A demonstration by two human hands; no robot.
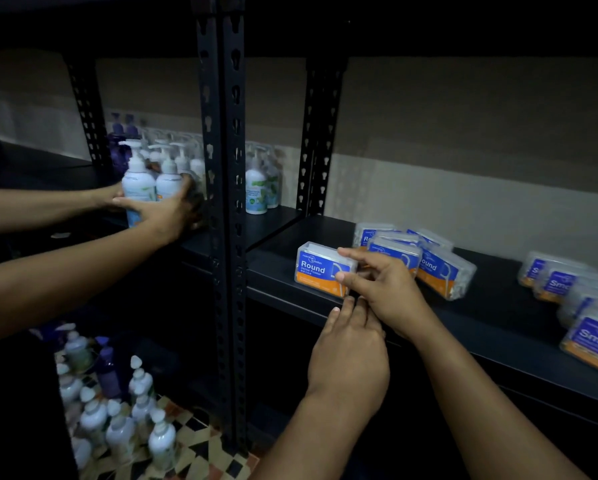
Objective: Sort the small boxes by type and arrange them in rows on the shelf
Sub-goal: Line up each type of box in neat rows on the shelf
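Dim shelf (pixel 470 327) light blurs the cropped "Smooth" boxes (pixel 592 341) at right.

Room was dim, light weak and coming from the front. Black metal rack (pixel 223 188) w/ punched uprights stood centre; everything else sat relative to it. Behind rack: plain wall (pixel 463 133), darker band up top, paler band lower down. Rack's black boards (pixel 481 327) ran L and R of the upright. Below rack, to the L: patterned tile floor (pixel 200 441), checks in cream, black, some red. Above rack's top board, only shadow.
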